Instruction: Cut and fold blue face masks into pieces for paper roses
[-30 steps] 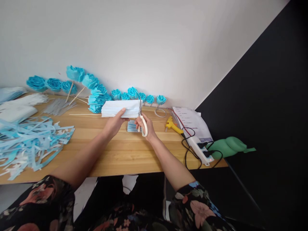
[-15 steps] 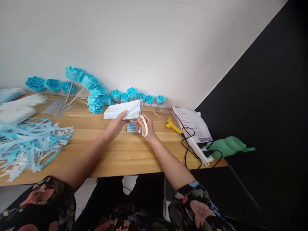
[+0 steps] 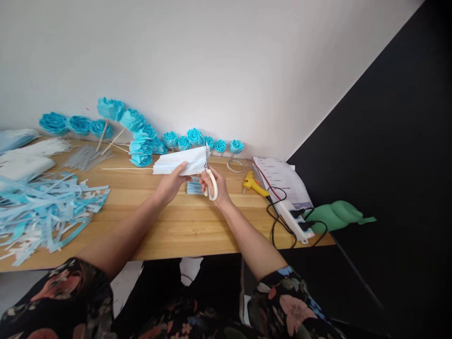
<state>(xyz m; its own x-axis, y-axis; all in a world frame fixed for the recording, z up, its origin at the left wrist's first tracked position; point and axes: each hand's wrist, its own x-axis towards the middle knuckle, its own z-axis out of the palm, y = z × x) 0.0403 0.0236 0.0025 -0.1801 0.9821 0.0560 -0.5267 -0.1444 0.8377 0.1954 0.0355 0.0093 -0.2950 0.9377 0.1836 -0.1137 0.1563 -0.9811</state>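
My left hand (image 3: pixel 172 181) pinches a pale blue and white pleated face mask (image 3: pixel 169 162) between thumb and fingers, above the table. In my right hand (image 3: pixel 216 184) is a pair of scissors (image 3: pixel 212 181) with white handles. Its blades point away from me and lie along the mask's right end; I cannot tell how far apart they are. Beneath my hands, partly hidden, lies a small stack of blue pleated pieces (image 3: pixel 194 187). A thin stick (image 3: pixel 127 168) lies on the table left of the mask.
Blue flowers (image 3: pixel 141 141) on sticks line the wall. Cut blue strips (image 3: pixel 52 212) are heaped at the left, near grey wires (image 3: pixel 86 157) and white material (image 3: pixel 28 162). To the right are a tape roll (image 3: pixel 235 165), yellow glue gun (image 3: pixel 254 184), power strip (image 3: pixel 296 222), papers (image 3: pixel 282 176) and green pouch (image 3: pixel 334 215).
Almost nothing differs. The whole view has shifted very slightly; both hands keep their hold on the mask and the scissors, with the blades still at the mask's right end.
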